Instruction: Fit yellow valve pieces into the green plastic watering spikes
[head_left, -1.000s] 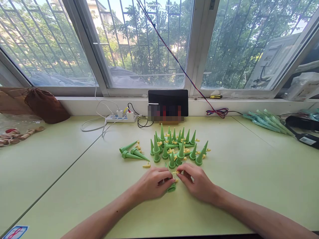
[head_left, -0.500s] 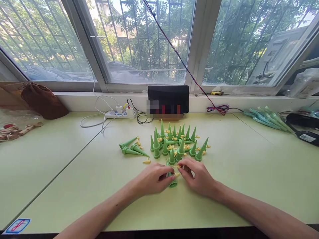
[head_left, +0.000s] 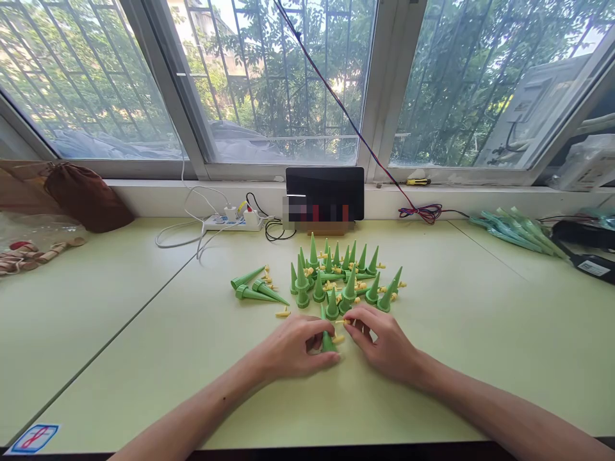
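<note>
My left hand [head_left: 302,346] is closed round a green cone [head_left: 328,342] that lies near the front of the pile, its tip pointing away from me. A yellow piece [head_left: 338,339] shows at the cone's side, by my left fingers. Just to the right, my right hand [head_left: 379,333] pinches a small yellow part [head_left: 344,321] between thumb and fingertips. Behind both hands stand several green cones [head_left: 349,288] with yellow pieces among them. Several more green cones [head_left: 259,291] lie on their sides at the left, close to a loose yellow piece [head_left: 283,312].
A dark screen [head_left: 325,192] stands behind the cones, with a power strip [head_left: 235,221] and cables to its left. Farther left is a brown bag [head_left: 89,197]. Bundled wires [head_left: 423,212] and bluish-green plastic packets [head_left: 516,230] lie at the back right.
My left thumb has moved down over the wide end of the cone, which is now mostly covered. My right hand has hardly moved.
</note>
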`<state>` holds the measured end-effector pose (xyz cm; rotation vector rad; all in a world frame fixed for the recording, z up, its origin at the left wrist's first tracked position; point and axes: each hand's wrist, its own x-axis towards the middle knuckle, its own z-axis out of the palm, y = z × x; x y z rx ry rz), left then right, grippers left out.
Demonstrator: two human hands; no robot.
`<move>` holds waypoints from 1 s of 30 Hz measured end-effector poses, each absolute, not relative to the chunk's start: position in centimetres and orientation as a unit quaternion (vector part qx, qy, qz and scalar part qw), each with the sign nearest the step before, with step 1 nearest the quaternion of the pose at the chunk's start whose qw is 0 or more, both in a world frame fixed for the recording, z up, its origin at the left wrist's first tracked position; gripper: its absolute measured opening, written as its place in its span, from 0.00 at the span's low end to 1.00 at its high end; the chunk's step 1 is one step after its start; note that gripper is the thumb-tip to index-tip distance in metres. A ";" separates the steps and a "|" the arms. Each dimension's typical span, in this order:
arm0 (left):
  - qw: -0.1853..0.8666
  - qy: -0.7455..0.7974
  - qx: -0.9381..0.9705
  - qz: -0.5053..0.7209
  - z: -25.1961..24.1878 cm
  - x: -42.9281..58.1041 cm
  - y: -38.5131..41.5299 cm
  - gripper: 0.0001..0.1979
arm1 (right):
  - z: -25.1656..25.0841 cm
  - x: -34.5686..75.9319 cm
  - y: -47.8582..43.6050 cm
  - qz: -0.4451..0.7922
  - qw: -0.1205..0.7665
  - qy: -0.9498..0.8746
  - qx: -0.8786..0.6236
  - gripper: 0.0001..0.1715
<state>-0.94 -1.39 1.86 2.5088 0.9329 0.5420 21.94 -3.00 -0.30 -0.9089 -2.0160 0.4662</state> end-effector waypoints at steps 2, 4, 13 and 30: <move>0.181 0.339 0.901 0.200 1.8 -1.1 -1.4 0.12 | -0.3 22.0 -3.0 0.192 0.425 -0.806 -0.365 0.06; 0.163 0.341 0.902 0.208 1.6 -1.1 -1.4 0.11 | -0.3 22.0 -3.0 0.196 0.424 -0.805 -0.365 0.06; 0.113 0.336 0.905 0.233 1.4 -1.3 -1.3 0.12 | -0.3 22.3 -3.0 0.205 0.421 -0.811 -0.352 0.06; 0.102 0.321 0.908 0.250 0.9 -1.3 -1.2 0.10 | -0.6 22.3 -3.0 0.222 0.398 -0.818 -0.352 0.07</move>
